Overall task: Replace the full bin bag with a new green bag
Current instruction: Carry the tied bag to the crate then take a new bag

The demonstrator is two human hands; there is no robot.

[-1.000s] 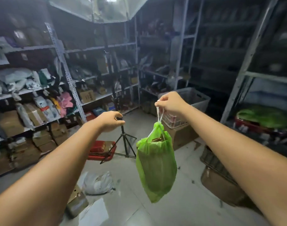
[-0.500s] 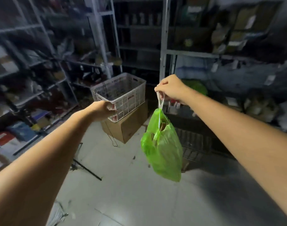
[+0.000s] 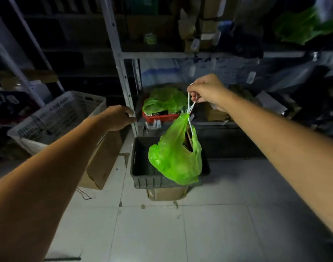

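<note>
White slatted basket (image 3: pixel 54 118) seen at left edge, resting on cardboard box (image 3: pixel 101 159). Left hand (image 3: pixel 117 118) extended mid-frame, fingers loosely curled, nothing held. Dark crate (image 3: pixel 143 167) set on floor at centre, below shelf. Full green bag (image 3: pixel 176 157) hung in front of crate, white drawstring (image 3: pixel 190 106) pinched by right hand (image 3: pixel 207 90), fingers closed. Red tray (image 3: pixel 162 116) with green plastic (image 3: pixel 164 100) seen on shelf behind.
</note>
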